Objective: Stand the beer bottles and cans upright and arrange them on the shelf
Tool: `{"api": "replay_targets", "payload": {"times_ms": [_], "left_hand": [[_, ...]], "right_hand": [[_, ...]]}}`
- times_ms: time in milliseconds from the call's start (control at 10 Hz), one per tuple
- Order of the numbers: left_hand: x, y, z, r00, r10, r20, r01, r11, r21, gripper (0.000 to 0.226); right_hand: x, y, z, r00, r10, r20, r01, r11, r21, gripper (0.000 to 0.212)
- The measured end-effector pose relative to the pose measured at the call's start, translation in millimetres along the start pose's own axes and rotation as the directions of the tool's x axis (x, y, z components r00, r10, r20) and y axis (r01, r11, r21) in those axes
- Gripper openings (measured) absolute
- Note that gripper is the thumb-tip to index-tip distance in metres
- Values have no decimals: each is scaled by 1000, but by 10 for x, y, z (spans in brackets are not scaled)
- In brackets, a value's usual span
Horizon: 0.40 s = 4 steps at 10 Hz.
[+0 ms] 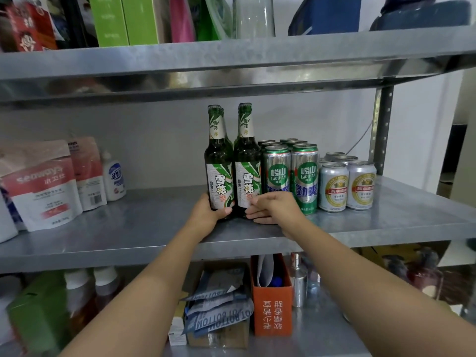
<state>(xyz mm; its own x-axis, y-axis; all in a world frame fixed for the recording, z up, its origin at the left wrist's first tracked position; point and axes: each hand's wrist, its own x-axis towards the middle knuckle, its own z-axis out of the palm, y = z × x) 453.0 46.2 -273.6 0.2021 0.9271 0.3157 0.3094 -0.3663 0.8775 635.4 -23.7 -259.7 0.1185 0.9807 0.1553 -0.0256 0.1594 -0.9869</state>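
Two green beer bottles stand upright side by side on the metal shelf (128,228), with more bottles half hidden behind them. My left hand (207,211) grips the base of the left bottle (219,161), thumb across its label. My right hand (273,207) holds the base of the right bottle (247,161), fingertips on its label. To the right stand several tall green Laoshan cans (305,173) in rows, upright. Further right are several short silver and gold cans (347,184), also upright.
Red and white refill pouches (43,184) and a small white bottle (114,176) stand at the shelf's left. An upper shelf (231,63) hangs close above the bottle tops. Below are an orange box (273,305), cartons and bottles. The shelf post (381,130) rises at the right.
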Motion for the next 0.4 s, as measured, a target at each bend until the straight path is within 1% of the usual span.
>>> {"api": "replay_targets", "payload": {"times_ms": [100, 200, 300, 400], "left_hand": [[14, -7, 4, 1000, -4, 2, 4, 1000, 12, 57], [-10, -3, 16, 1000, -15, -2, 15, 1000, 9, 57], [-5, -1, -3, 1000, -21, 3, 21, 1000, -1, 57], [-115, 75, 26, 1000, -12, -10, 13, 1000, 11, 60]], "right_hand": [[-33, 2, -114, 995, -15, -101, 16, 1000, 12, 13], [-44, -20, -123, 985, -25, -172, 32, 999, 38, 18], [-77, -13, -79, 989, -13, -145, 12, 1000, -11, 19], [-347, -316, -80, 990, -87, -107, 80, 995, -67, 19]]}}
